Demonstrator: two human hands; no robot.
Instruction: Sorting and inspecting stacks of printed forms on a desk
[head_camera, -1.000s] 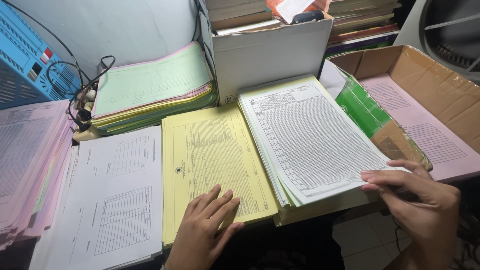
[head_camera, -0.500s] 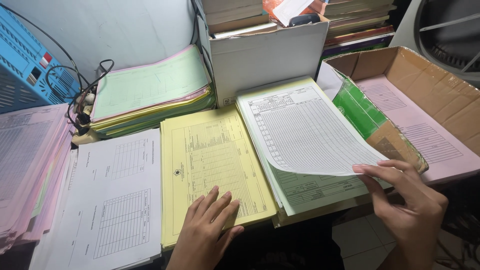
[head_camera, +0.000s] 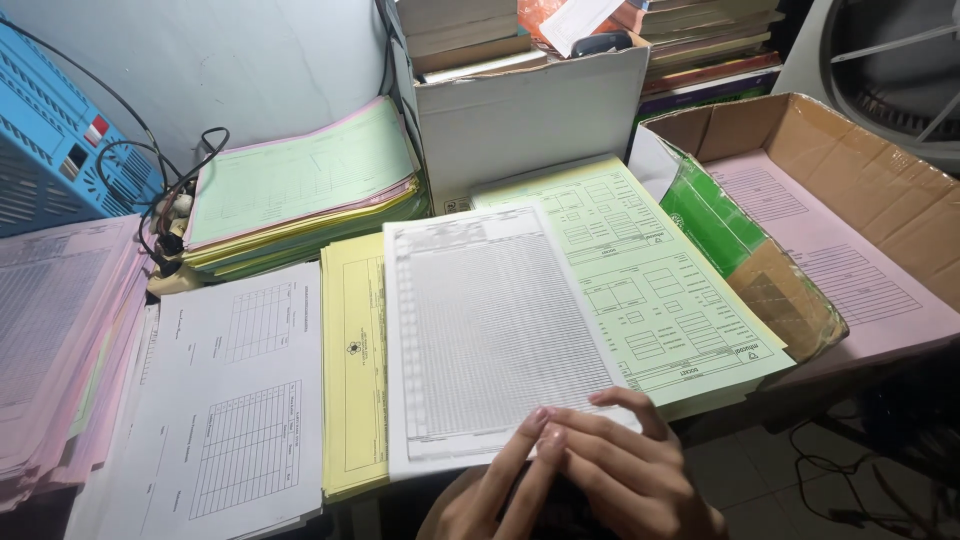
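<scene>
The white sheet (head_camera: 490, 335) has come left off the green stack (head_camera: 640, 285) and is now lying across the yellow stack (head_camera: 352, 380), both hands (head_camera: 590, 475) resting loosely curled on its near edge, gripping nothing. It is overhanging, so it may be slipping floorward.

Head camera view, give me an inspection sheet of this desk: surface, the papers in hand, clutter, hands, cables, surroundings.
Surface: desk almost wholly covered by paper stacks.
Job's things: white gridded sheet lies across the yellow form stack and the green form stack.
Clutter: white forms, pink stack, green-topped pile, white box of books, cardboard box holding pink forms.
Grips: left hand and right hand close together, fingertips on the sheet's near edge.
Cables: black cables tangled at a power strip.
Surroundings: blue slatted case, grey wall, fan.
</scene>
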